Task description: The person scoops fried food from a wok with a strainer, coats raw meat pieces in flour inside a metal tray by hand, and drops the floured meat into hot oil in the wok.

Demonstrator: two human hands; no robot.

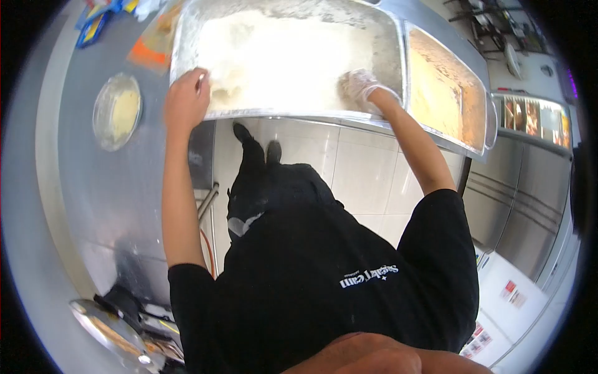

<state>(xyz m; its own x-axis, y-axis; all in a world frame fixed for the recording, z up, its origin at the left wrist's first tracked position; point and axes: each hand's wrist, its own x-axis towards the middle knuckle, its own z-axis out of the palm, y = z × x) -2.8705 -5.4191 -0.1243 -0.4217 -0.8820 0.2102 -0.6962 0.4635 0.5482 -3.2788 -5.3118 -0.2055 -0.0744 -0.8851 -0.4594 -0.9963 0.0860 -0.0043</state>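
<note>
A large metal tray (261, 114) holds a deep spread of white powder (280, 56). My left hand (187, 100) is bare, with its fingers curled over the tray's near left corner. Inside the tray, at its right side, my right hand (360, 88) wears a clear plastic glove and touches the powder. The ends of its fingers are hidden, so its grip cannot be made out. To the left of my left hand, a round bowl (117, 112) with pale yellow contents sits on the metal counter.
A second metal tray (486, 118) with yellowish crumbs adjoins the large one on the right. Blue packets (92, 30) and an orange-marked plastic bag (151, 51) lie at the upper left. Pans (109, 330) stand at the lower left.
</note>
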